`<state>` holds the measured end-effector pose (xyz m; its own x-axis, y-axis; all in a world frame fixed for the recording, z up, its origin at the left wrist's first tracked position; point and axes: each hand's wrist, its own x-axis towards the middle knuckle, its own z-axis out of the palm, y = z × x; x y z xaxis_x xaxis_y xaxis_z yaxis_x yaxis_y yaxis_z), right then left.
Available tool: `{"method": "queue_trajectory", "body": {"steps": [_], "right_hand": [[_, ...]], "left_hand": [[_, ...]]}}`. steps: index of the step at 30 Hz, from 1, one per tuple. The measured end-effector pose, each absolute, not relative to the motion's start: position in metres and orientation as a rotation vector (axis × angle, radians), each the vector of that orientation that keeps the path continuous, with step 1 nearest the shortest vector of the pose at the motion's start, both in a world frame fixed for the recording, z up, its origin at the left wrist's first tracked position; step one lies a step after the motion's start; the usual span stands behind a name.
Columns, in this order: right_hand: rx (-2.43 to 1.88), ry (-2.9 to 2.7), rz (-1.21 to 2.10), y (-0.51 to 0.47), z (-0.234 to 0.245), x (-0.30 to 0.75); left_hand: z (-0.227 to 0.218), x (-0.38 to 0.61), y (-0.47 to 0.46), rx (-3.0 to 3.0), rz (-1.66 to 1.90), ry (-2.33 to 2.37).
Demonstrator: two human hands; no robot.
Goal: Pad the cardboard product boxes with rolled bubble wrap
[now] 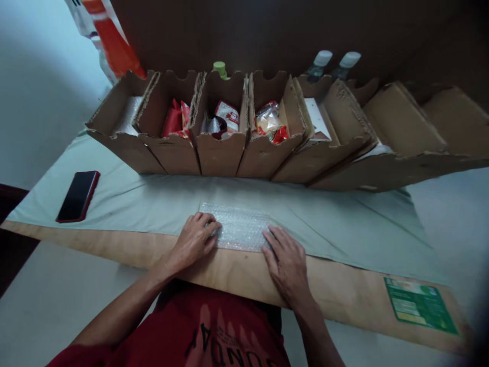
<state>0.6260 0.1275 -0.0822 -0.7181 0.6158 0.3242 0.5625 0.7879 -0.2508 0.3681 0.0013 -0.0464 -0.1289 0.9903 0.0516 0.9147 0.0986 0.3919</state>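
A clear bubble wrap sheet [242, 228] lies flat near the table's front edge. My left hand [196, 237] rests at its left end, the fingers slightly bent and the thumb apart from them, the tips touching the plastic. At the right end, my right hand [286, 260] lies with its fingers stretched out and spread, fingertips on the sheet's edge. Neither hand visibly pinches the wrap. Whether anything lies beneath the sheet, I cannot tell.
A row of cardboard bins [221, 153] stands behind the sheet, several holding packets. A phone [78, 196] lies at the left on the green cloth [160, 204]. Bottles [319, 66] show behind the bins. A green label [420, 305] is on the wooden edge at right.
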Motion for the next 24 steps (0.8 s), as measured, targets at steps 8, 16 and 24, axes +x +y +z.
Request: {"method": "queue_trajectory", "body": {"steps": [8, 16, 24], "right_hand": [[-0.971, -2.438, 0.224, 0.171, -0.072, 0.62], [-0.964, -2.49, 0.435, 0.183, -0.071, 0.578], [-0.954, -1.946, 1.0, 0.146, -0.035, 0.585]], "left_hand": [[-0.048, 0.366, -0.003, 1.772, 0.837, 2.272], [-0.052, 0.354, 0.011, 1.408, 0.913, 2.45], [-0.029, 0.355, -0.005, 1.127, 1.368, 2.089]]}}
